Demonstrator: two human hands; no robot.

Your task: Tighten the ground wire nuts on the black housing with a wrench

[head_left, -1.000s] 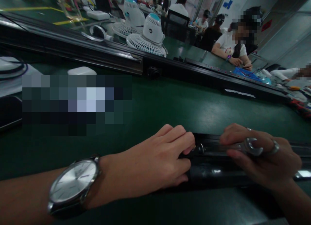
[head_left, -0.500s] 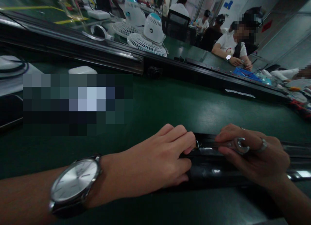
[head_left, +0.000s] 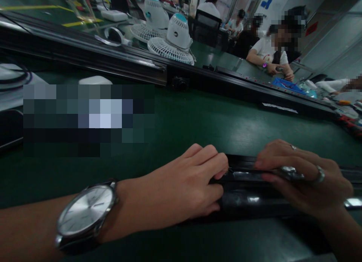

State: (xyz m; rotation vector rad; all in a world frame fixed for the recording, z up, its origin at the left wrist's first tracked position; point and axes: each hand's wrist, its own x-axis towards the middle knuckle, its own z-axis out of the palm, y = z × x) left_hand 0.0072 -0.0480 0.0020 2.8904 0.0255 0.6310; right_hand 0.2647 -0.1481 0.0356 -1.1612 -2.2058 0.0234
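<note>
My left hand [head_left: 186,186], a watch [head_left: 86,211] on its wrist, is curled around a long glossy black bar [head_left: 251,199] on the green table. Its fingertips press at a groove along the bar's top, and whatever small part they may pinch is hidden. To the right, my right hand [head_left: 313,188] pinches an open-end wrench [head_left: 292,173] between thumb and fingers. The wrench's open jaw lies toward the palm, while its other end points along the groove toward my left hand. Rings show on the right fingers.
A dark rail [head_left: 113,62] crosses behind the green tabletop [head_left: 203,118]. Past it stand white fans [head_left: 177,37] and a blue tray [head_left: 287,86]. A person in a white shirt [head_left: 267,51] sits across. A white object [head_left: 95,80] lies left, beside a blurred patch.
My right hand has moved a little to the right with the wrench and turned, tilting the jaw. My left hand has stayed in place on the bar.
</note>
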